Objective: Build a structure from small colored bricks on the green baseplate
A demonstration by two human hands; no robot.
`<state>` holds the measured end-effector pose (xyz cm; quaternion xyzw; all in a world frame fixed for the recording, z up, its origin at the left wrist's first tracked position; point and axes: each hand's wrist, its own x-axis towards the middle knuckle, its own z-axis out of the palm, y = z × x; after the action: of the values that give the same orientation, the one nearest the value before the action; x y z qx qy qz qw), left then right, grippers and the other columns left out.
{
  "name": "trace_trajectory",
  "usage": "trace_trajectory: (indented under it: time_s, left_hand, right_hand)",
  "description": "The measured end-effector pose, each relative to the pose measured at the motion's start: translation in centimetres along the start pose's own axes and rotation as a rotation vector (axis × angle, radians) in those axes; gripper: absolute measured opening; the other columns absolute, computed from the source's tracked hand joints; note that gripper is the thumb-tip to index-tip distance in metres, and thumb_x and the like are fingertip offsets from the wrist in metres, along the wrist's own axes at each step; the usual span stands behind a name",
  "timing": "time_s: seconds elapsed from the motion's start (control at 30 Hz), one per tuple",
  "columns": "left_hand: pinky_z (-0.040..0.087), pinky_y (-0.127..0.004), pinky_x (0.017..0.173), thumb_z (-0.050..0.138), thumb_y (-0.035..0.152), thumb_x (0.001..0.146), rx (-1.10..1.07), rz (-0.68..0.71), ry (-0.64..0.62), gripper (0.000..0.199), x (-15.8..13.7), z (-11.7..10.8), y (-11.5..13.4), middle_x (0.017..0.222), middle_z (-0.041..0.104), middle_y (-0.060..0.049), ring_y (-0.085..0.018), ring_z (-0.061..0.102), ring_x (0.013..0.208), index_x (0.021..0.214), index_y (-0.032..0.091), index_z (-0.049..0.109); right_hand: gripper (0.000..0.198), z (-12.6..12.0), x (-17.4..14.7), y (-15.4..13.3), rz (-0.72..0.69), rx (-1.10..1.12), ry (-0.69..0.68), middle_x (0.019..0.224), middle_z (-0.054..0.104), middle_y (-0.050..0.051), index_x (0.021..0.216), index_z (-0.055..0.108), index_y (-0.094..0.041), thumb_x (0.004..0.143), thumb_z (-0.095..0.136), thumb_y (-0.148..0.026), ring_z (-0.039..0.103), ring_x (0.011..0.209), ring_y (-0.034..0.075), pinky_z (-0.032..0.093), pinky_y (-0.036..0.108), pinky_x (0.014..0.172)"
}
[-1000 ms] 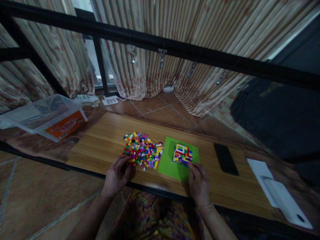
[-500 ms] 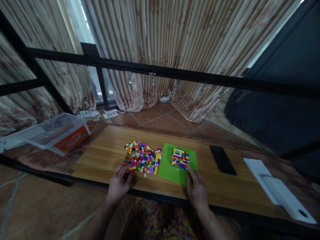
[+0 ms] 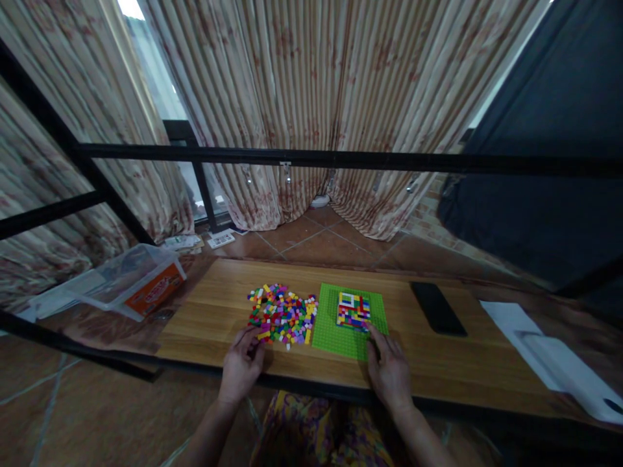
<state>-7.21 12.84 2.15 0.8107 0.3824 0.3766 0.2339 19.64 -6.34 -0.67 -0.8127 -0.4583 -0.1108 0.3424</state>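
Loose toy bricks (image 3: 285, 314) in many colours lie in a pile on the wooden table. At the pile's lower left edge rests my left hand (image 3: 242, 363), its fingers loosely curved and the thumb apart from them. I make out no brick in it. A green baseplate (image 3: 328, 337) lies just right of the pile and carries a low block of joined multicoloured bricks (image 3: 354, 311), with a white square outline at its upper left. My right hand (image 3: 390, 370) is over the baseplate's lower right corner, index finger stretched to the block's near right corner, thumb apart.
A black phone (image 3: 438, 308) lies right of the baseplate, and a white object (image 3: 559, 363) sits beyond it. On the left stands a clear plastic box (image 3: 131, 279) with an orange label. A black metal rail (image 3: 311, 157) runs across behind the table (image 3: 219, 285), before striped curtains.
The camera view has tilted and shifted slightly. Both hands stay in nearly the same places beside the pile and the brick block, with no clear change in what they touch.
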Motion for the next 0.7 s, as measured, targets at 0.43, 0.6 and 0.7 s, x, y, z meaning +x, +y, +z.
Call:
trace_trajectory:
  time_s: [0.43,0.6,0.7]
  left_hand:
    - [0.056,-0.029,0.072,0.052,0.024,0.084,0.031,-0.029,-0.030,0.024,-0.10,-0.15,0.55,0.103,0.063,-0.007,-0.015,0.063,0.076,0.103,0.019,0.066]
    - [0.056,-0.031,0.078,0.054,0.028,0.085,0.044,-0.033,-0.025,0.023,-0.14,-0.28,0.92,0.105,0.064,-0.007,-0.018,0.065,0.086,0.103,0.020,0.066]
    - [0.055,-0.032,0.080,0.056,0.030,0.085,0.033,-0.037,-0.022,0.025,-0.12,-0.20,0.90,0.105,0.064,-0.007,-0.018,0.064,0.086,0.106,0.020,0.065]
  right_hand:
    - [0.040,0.59,-0.32,0.83,0.050,0.063,0.028,0.104,0.068,0.010,0.127,0.057,-0.019,0.093,0.041,-0.034,0.062,0.093,0.023,0.051,0.042,0.085]
    - [0.041,0.55,-0.26,0.82,0.050,0.075,0.025,0.105,0.068,0.010,0.126,0.058,-0.019,0.093,0.038,-0.034,0.062,0.094,0.023,0.052,0.042,0.084]
    - [0.040,0.51,-0.24,0.79,0.041,0.050,0.023,0.105,0.068,0.010,0.126,0.058,-0.019,0.093,0.038,-0.032,0.062,0.093,0.024,0.052,0.042,0.084]
